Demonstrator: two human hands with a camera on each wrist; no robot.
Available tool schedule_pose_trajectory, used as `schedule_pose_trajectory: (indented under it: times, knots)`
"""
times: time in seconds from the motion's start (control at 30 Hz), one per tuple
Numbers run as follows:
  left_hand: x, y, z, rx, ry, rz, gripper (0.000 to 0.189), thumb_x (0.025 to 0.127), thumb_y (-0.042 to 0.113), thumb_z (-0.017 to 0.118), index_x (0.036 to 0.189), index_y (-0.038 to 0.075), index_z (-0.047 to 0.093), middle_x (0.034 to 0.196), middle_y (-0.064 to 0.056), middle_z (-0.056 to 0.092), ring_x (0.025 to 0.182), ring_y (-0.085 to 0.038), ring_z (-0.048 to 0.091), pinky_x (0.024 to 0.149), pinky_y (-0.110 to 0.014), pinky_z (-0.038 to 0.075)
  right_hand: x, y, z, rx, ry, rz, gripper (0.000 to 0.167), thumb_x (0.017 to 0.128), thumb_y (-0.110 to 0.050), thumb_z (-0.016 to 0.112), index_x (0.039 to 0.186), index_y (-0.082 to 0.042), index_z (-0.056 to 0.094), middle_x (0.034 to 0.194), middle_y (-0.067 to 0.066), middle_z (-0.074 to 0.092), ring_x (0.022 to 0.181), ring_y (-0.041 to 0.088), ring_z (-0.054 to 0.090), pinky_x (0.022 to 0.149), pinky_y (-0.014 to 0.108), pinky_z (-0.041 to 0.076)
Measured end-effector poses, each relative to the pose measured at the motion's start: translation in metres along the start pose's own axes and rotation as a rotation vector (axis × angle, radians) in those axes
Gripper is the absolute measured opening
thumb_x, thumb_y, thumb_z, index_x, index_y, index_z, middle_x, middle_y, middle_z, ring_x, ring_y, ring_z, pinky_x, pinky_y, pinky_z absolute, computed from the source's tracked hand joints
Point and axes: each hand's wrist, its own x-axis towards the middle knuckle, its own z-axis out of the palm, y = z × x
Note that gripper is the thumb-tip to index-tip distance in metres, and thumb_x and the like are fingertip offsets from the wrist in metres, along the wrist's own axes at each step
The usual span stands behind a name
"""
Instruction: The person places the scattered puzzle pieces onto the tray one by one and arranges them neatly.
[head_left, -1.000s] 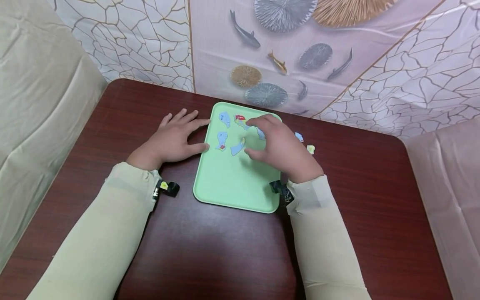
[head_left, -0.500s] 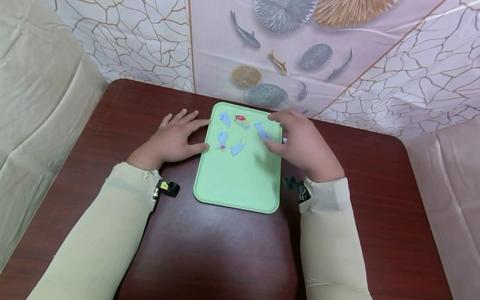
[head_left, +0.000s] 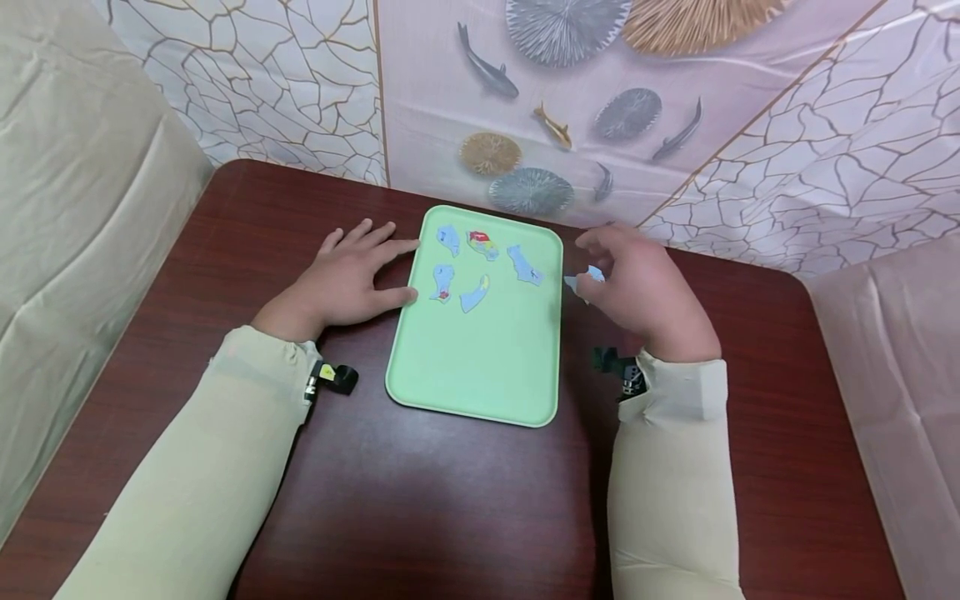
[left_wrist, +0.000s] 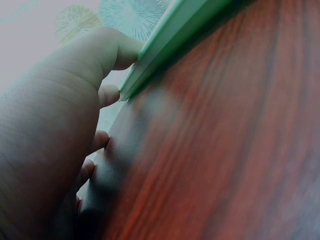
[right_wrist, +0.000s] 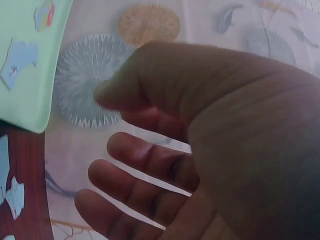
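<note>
A green tray [head_left: 474, 358] lies on the table with several flat, irregular puzzle pieces on its far half. Among them are a red and yellow piece [head_left: 482, 244] and a blue piece [head_left: 523, 265]. My left hand [head_left: 341, 279] rests spread out, thumb and index fingertips at the tray's left rim [left_wrist: 142, 65]. Just right of the tray, my right hand [head_left: 645, 287] is over loose blue pieces [head_left: 595, 273] on the table. Its thumb and fingers are apart with nothing between them in the right wrist view, where a loose piece [right_wrist: 16, 197] shows at lower left.
The dark red wooden table [head_left: 420, 508] reaches back to a patterned cloth [head_left: 450, 100]. Pale cloths hang at the left [head_left: 67, 250] and right [head_left: 900, 333]. A small black device [head_left: 341, 379] sits on the left wrist.
My right hand has moved right, from over the tray to the loose pieces beside it, uncovering the blue piece at the tray's right. My left hand has stayed at the rim.
</note>
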Motion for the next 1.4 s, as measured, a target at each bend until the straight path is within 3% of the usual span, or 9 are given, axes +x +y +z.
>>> schedule_pose_trajectory:
  times: [0.13, 0.37, 0.77, 1.4]
  knots:
    - [0.0, 0.0, 0.0, -0.003, 0.002, -0.001, 0.081, 0.106, 0.07, 0.062, 0.177, 0.041, 0.035, 0.19, -0.009, 0.018, 0.178, -0.042, 0.004, 0.139, -0.071, 0.0, 0.001, 0.006, -0.002, -0.013, -0.011, 0.016, 0.045, 0.097, -0.012, 0.069, 0.142, -0.003, 0.069, 0.133, 0.019, 0.07, 0.117, 0.04, 0.068, 0.1, 0.057, 0.055]
    - [-0.001, -0.001, 0.001, -0.006, 0.003, -0.001, 0.081, 0.106, 0.07, 0.062, 0.177, 0.041, 0.036, 0.19, -0.009, 0.018, 0.178, -0.042, 0.004, 0.139, -0.071, 0.0, 0.004, 0.016, 0.0, -0.018, -0.063, 0.067, 0.044, 0.096, -0.017, 0.076, 0.137, -0.001, 0.072, 0.119, 0.022, 0.074, 0.109, 0.037, 0.068, 0.097, 0.055, 0.055]
    - [-0.001, -0.001, 0.001, -0.004, 0.007, 0.001, 0.081, 0.106, 0.069, 0.063, 0.177, 0.04, 0.036, 0.19, -0.01, 0.019, 0.178, -0.043, 0.005, 0.139, -0.072, 0.0, 0.012, 0.032, 0.013, -0.037, -0.134, 0.136, 0.044, 0.098, -0.02, 0.079, 0.137, -0.001, 0.071, 0.127, 0.025, 0.076, 0.114, 0.038, 0.071, 0.102, 0.058, 0.057]
    - [-0.001, 0.0, 0.003, -0.003, 0.01, 0.006, 0.081, 0.106, 0.07, 0.062, 0.177, 0.042, 0.036, 0.19, -0.009, 0.019, 0.178, -0.042, 0.005, 0.139, -0.071, 0.0, 0.026, 0.043, 0.04, -0.063, -0.192, 0.124, 0.045, 0.098, -0.014, 0.074, 0.14, 0.001, 0.071, 0.14, 0.022, 0.069, 0.125, 0.039, 0.063, 0.113, 0.06, 0.053]
